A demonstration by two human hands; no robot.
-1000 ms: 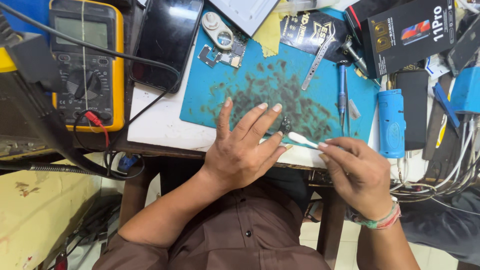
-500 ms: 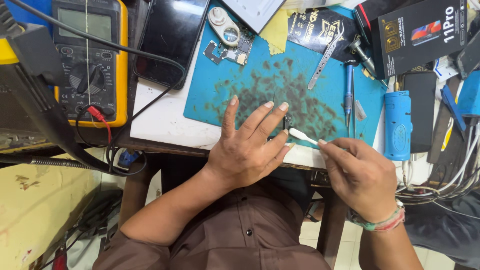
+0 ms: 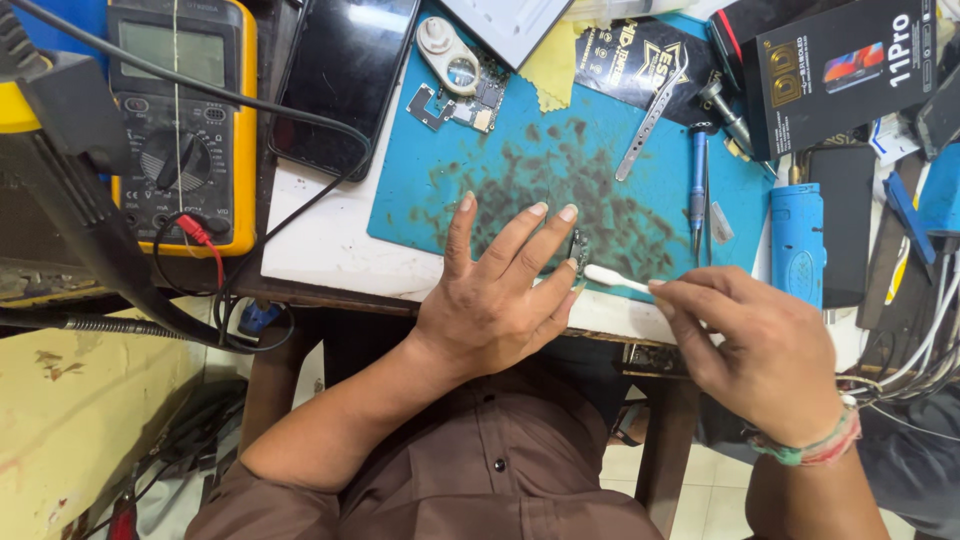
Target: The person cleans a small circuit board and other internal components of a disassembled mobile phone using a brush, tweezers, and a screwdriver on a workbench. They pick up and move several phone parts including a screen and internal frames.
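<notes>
A yellow multimeter (image 3: 185, 120) sits beside a dark phone (image 3: 345, 75).

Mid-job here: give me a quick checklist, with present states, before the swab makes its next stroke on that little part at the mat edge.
1. Small dark part held down: ok, the left hand lies flat with its fingers against it.
2. Swab grip: ok, the right hand pinches the white swab by its stick.
3. Swab tip at the part: ok, it sits right beside it; actual contact cannot tell.
4. Part on the blue mat: ok, though at its near edge, close to the table lip.
5. Swab tip wet or dry: cannot tell.
6. Loose tools nearby: ok, the tweezers and blue screwdriver lie apart from both hands.
</notes>
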